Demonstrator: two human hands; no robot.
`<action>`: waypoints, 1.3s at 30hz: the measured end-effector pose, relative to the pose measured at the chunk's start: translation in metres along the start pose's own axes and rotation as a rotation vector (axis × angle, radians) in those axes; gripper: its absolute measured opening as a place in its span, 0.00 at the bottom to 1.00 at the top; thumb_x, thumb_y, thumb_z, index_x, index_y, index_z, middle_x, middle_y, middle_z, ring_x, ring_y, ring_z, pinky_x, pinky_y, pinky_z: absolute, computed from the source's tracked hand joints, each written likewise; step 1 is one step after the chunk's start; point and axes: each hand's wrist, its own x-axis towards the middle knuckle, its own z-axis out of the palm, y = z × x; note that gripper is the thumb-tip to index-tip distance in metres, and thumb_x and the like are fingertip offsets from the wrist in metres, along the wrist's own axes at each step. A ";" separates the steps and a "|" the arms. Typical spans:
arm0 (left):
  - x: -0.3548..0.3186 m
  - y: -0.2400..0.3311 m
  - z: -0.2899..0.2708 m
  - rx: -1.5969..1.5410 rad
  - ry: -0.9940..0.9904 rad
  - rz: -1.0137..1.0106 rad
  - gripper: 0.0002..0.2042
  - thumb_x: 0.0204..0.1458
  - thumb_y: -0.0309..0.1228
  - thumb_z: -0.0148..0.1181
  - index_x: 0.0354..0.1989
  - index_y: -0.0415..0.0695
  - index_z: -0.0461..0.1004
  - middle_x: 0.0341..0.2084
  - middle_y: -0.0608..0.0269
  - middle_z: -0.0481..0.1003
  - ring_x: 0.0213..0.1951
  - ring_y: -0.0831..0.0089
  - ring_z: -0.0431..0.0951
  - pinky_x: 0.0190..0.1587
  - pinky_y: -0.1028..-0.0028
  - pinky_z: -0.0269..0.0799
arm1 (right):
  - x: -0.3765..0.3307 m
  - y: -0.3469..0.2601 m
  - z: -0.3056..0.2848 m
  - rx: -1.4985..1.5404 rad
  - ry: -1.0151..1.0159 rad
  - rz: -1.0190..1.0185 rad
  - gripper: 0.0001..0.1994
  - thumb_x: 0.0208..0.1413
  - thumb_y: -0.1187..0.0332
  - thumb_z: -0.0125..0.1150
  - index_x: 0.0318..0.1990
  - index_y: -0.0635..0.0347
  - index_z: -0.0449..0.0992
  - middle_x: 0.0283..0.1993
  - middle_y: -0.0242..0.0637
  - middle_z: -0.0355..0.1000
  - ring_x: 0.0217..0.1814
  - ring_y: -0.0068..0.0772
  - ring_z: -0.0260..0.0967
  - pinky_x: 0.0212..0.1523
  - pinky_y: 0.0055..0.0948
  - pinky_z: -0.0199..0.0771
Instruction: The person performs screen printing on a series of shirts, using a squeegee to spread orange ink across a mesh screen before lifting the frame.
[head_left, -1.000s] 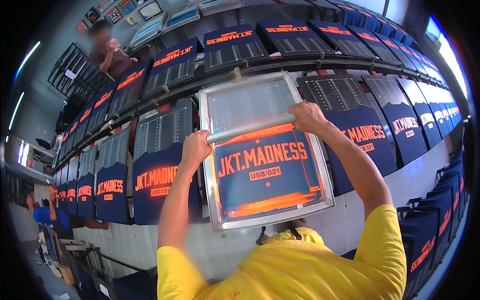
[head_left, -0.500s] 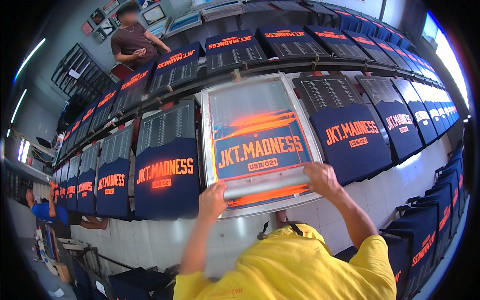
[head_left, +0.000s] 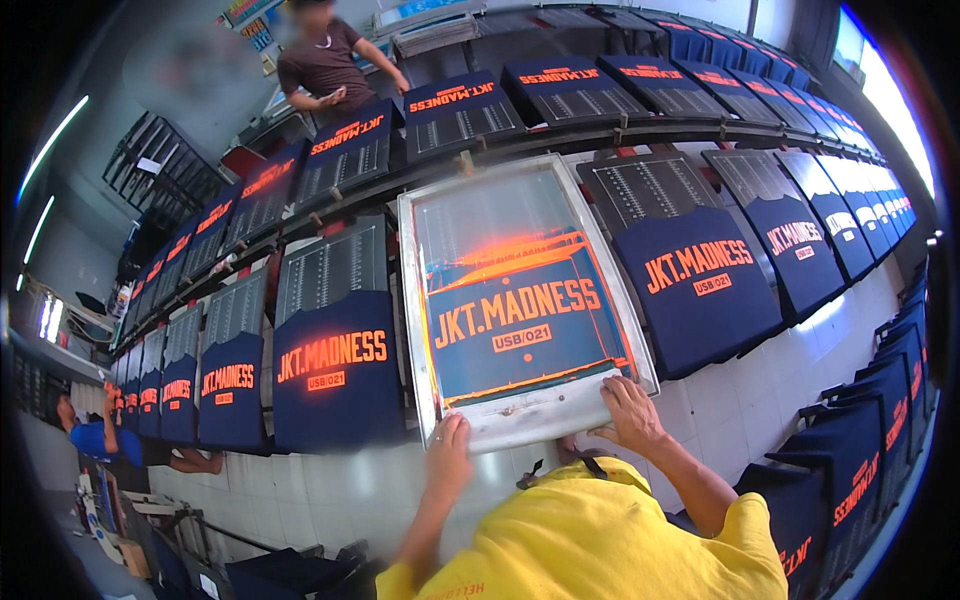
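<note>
Left hand (head_left: 449, 444) and right hand (head_left: 632, 412) are gripping a gray bar (head_left: 530, 413) on the screen (head_left: 413, 300).
Shirts (head_left: 698, 328) at middle left and right are wearing finished orange print (head_left: 331, 358); beneath the screen, unclear.

Your screen frame (head_left: 412, 300) is a rectangular, silver-grey metal surround; its long sides run away from you, with the far end angled slightly left. Its mesh (head_left: 470, 382) is translucent grey in the far section and dark blue-teal in the near section, where you see orange block lettering (head_left: 515, 312) above a small orange box. An orange ink band (head_left: 510, 245) crosses the mesh beyond the lettering. Your squeegee (head_left: 530, 415), a wide, pale bar, lies crosswise at the frame's near end.
</note>
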 end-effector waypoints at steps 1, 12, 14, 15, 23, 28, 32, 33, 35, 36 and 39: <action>0.006 0.014 -0.019 -0.007 -0.029 -0.008 0.24 0.39 0.19 0.58 0.51 0.37 0.68 0.55 0.52 0.65 0.61 0.51 0.63 0.63 0.59 0.60 | 0.000 0.000 -0.004 0.045 -0.001 0.006 0.29 0.40 0.57 0.71 0.48 0.65 0.72 0.57 0.46 0.65 0.62 0.49 0.59 0.60 0.41 0.63; 0.014 -0.065 0.004 -0.399 0.201 -0.635 0.20 0.56 0.31 0.52 0.54 0.33 0.68 0.54 0.45 0.68 0.57 0.51 0.67 0.61 0.63 0.60 | 0.015 0.080 0.029 0.425 0.387 0.673 0.13 0.55 0.74 0.55 0.47 0.66 0.73 0.42 0.45 0.74 0.43 0.41 0.73 0.45 0.36 0.71; 0.013 -0.075 0.013 -0.348 0.187 -0.668 0.15 0.57 0.31 0.50 0.46 0.34 0.74 0.44 0.46 0.75 0.50 0.52 0.73 0.56 0.63 0.66 | 0.020 0.092 0.043 0.640 0.445 0.760 0.11 0.56 0.77 0.54 0.45 0.68 0.74 0.35 0.42 0.75 0.35 0.33 0.73 0.40 0.30 0.72; 0.018 -0.077 0.014 -0.340 0.137 -0.690 0.14 0.57 0.32 0.50 0.44 0.34 0.75 0.41 0.47 0.76 0.48 0.51 0.75 0.54 0.63 0.67 | 0.019 0.102 0.053 0.636 0.467 0.752 0.10 0.56 0.77 0.54 0.44 0.68 0.75 0.32 0.40 0.74 0.33 0.29 0.71 0.37 0.28 0.70; 0.033 -0.106 0.024 -0.367 0.077 -0.909 0.15 0.53 0.37 0.59 0.41 0.38 0.80 0.33 0.50 0.81 0.36 0.64 0.81 0.42 0.67 0.73 | 0.031 0.112 0.065 0.601 0.569 0.767 0.05 0.55 0.78 0.55 0.37 0.67 0.77 0.22 0.29 0.68 0.24 0.17 0.61 0.26 0.23 0.62; 0.061 -0.076 0.000 -0.556 0.165 -0.995 0.16 0.55 0.35 0.59 0.24 0.33 0.75 0.14 0.73 0.65 0.21 0.82 0.60 0.23 0.73 0.55 | 0.033 0.110 0.071 0.702 0.601 0.853 0.05 0.54 0.77 0.57 0.37 0.66 0.76 0.22 0.32 0.69 0.25 0.19 0.64 0.28 0.24 0.65; 0.057 -0.084 -0.001 -0.666 0.206 -1.087 0.14 0.55 0.35 0.61 0.26 0.33 0.77 0.18 0.73 0.68 0.23 0.83 0.61 0.25 0.75 0.56 | 0.041 0.102 0.057 0.755 0.603 0.819 0.02 0.55 0.78 0.57 0.35 0.66 0.74 0.22 0.25 0.63 0.24 0.15 0.56 0.25 0.20 0.59; 0.057 -0.083 0.000 -0.683 0.210 -1.100 0.14 0.55 0.35 0.61 0.26 0.33 0.77 0.18 0.73 0.68 0.23 0.83 0.61 0.25 0.75 0.56 | 0.041 0.105 0.061 0.756 0.621 0.801 0.02 0.55 0.78 0.57 0.35 0.66 0.74 0.22 0.25 0.63 0.24 0.15 0.56 0.25 0.20 0.59; 0.057 -0.081 -0.002 -0.691 0.218 -1.113 0.15 0.55 0.35 0.61 0.26 0.33 0.77 0.18 0.72 0.68 0.23 0.83 0.61 0.25 0.75 0.56 | 0.037 0.106 0.066 0.766 0.610 0.810 0.02 0.55 0.78 0.56 0.36 0.65 0.74 0.22 0.25 0.63 0.24 0.15 0.56 0.25 0.21 0.59; 0.061 -0.076 -0.005 -0.692 0.223 -1.110 0.15 0.55 0.35 0.61 0.26 0.32 0.77 0.18 0.72 0.68 0.23 0.83 0.61 0.25 0.75 0.56 | 0.039 0.106 0.062 0.768 0.584 0.831 0.03 0.56 0.77 0.56 0.36 0.65 0.74 0.22 0.25 0.63 0.25 0.15 0.56 0.25 0.21 0.60; 0.062 -0.075 -0.005 -0.671 0.206 -1.097 0.15 0.55 0.35 0.61 0.26 0.31 0.76 0.18 0.72 0.68 0.23 0.82 0.61 0.25 0.74 0.57 | 0.037 0.108 0.064 0.762 0.557 0.860 0.03 0.55 0.77 0.56 0.36 0.64 0.74 0.23 0.30 0.67 0.25 0.19 0.61 0.27 0.24 0.63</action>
